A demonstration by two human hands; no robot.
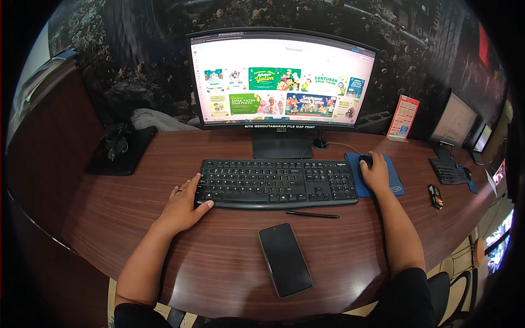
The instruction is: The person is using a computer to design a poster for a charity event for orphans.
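Note:
My left hand (183, 206) rests on the desk against the left end of a black keyboard (278, 183), with its thumb at the near corner, its fingers apart and a ring on one of them. On a blue mouse pad (395, 186), my right hand (375, 174) curls over a dark computer mouse (366, 160), mostly hidden under the palm. Beyond the keyboard a monitor (281, 79) is lit with a page of colourful template pictures. A black pen (313, 215) lies just below the keyboard, and a dark-screened phone (285, 259) lies nearer me.
The brown wooden desk (219, 257) carries a small black and gold pack (435, 197) at right. Farther right are a second monitor (454, 121) and keyboard (448, 171). A red standing card (403, 118) is behind my mouse hand. A black base with cables (116, 146) lies at left.

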